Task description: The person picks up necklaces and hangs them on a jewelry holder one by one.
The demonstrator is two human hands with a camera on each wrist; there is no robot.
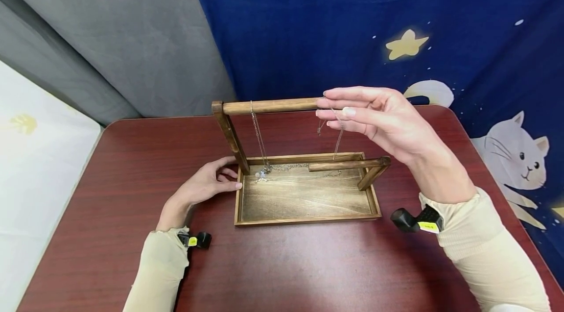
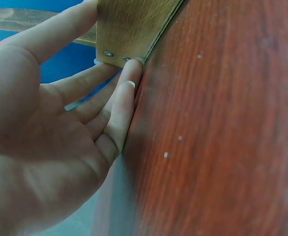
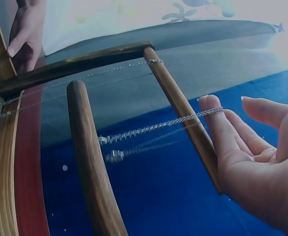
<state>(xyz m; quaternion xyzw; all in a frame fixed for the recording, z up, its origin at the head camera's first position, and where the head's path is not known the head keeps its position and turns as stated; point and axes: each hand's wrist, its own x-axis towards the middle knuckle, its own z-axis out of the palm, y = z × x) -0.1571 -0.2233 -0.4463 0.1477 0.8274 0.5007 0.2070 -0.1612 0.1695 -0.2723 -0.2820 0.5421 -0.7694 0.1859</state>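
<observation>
A wooden jewellery stand rises from a shallow tray (image 1: 308, 219) on the dark red table (image 1: 286, 268). One silver necklace (image 1: 259, 140) hangs from the top bar (image 1: 269, 106), and its lower end lies in the tray. My right hand (image 1: 370, 116) is raised at the bar's right end with straight fingers. A second thin chain (image 1: 338, 141) is draped over one finger (image 3: 210, 112) and dangles below it. My left hand (image 1: 207, 184) lies flat on the table with its fingertips (image 2: 130, 73) touching the tray's left corner (image 2: 129, 29). A lower bar (image 1: 348, 165) crosses the tray's right side.
A blue cloth with stars and cats (image 1: 396, 33) hangs behind the table, with grey fabric (image 1: 132, 42) to its left. Bare tabletop lies in front of the tray and on both sides of it. A white surface (image 1: 31, 155) borders the table on the left.
</observation>
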